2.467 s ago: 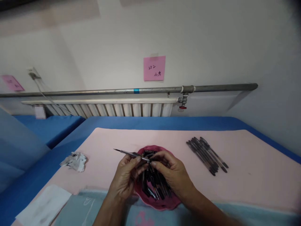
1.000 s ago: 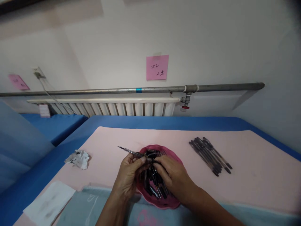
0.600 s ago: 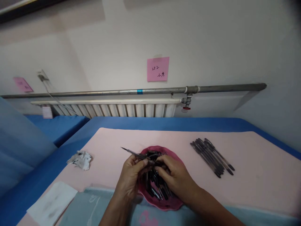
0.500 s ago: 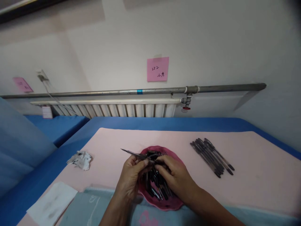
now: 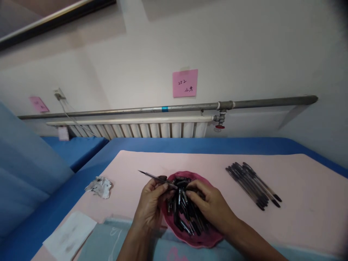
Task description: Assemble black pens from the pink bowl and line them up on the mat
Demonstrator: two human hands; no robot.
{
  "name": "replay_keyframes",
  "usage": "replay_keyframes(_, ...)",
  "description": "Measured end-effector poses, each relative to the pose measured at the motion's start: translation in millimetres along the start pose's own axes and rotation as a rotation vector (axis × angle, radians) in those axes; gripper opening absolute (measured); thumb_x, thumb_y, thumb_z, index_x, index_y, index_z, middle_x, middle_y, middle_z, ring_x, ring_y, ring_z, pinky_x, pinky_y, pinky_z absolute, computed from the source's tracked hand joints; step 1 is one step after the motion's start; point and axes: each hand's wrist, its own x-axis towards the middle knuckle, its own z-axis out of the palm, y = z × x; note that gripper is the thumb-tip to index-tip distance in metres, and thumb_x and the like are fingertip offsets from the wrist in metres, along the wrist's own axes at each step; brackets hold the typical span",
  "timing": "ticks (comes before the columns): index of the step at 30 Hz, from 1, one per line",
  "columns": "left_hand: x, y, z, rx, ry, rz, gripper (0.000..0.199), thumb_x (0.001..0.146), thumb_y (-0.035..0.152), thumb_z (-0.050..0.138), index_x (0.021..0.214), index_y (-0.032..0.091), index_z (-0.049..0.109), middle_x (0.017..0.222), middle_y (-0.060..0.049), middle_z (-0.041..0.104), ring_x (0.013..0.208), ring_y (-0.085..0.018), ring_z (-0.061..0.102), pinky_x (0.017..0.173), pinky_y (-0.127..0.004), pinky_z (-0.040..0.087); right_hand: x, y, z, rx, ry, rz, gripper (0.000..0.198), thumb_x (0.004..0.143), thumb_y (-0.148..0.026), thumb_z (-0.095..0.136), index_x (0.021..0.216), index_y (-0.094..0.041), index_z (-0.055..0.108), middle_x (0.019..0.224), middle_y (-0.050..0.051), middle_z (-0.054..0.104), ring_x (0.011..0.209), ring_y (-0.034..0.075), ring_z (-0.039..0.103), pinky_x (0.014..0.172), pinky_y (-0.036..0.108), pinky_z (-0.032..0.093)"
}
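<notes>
Head view: pinching a slim pen (image 5: 152,176) in the left hand (image 5: 149,203) over the pink basket (image 5: 212,239), aiming it lengthwise out leftward; curling the right hand (image 5: 213,203) opposite, perhaps gripping something hidden.

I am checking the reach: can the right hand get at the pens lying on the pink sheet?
Probably yes: the pens lie to the right of the right hand, with only pink sheet showing between.

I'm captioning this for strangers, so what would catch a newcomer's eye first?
A crimson bowl heaped with black pen parts sits front centre. At its left side, the left hand holds a slim pen piece. Farther right, a group of dark pens lies on the pink mat.
</notes>
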Motion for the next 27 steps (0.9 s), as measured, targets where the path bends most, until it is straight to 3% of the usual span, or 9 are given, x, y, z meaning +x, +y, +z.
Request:
replay_keyframes(11, -1.3, -0.6, -0.1, 0.037, -0.084, -0.041, 0.022, 0.063, 0.010, 0.074, 0.083, 0.012, 0.065, 0.080, -0.005, 0.069, 0.070, -0.014, 0.065, 0.065, -0.023, 0.052, 1.3, -5.0, -3.1, 0.206, 0.066, 0.049, 0.010, 0.077, -0.028, 0.055, 0.077, -0.021, 0.061, 0.070, -0.002, 0.062, 0.064, 0.013, 0.056, 0.061, 0.026, 0.047)
replay_keyframes(20, -18.6, -3.0, 2.5, 0.207, -0.465, -0.269, 0.026, 0.070, 0.011, 0.061, 0.095, 0.013, 0.068, 0.077, -0.007, 0.067, 0.057, -0.011, 0.058, 0.059, -0.024, 0.046, 4.5, -4.6, -11.2, 0.506, 0.096, 0.248, 0.017, 0.075, -0.028, 0.057, 0.086, -0.019, 0.065, 0.052, -0.006, 0.051, 0.044, 0.008, 0.042, 0.041, 0.019, 0.033)
replay_keyframes(27, -23.0, -3.1, 1.6, 0.404, -0.573, -0.352, 0.015, 0.066, 0.011, 0.062, 0.078, 0.014, 0.070, 0.070, -0.005, 0.063, 0.063, -0.013, 0.057, 0.058, -0.021, 0.040, 6.0, -3.7, -6.5, 0.656, -0.026, 0.359, 0.020, 0.071, -0.035, 0.066, 0.077, -0.017, 0.065, 0.051, -0.006, 0.051, 0.041, 0.006, 0.041, 0.039, 0.017, 0.031)
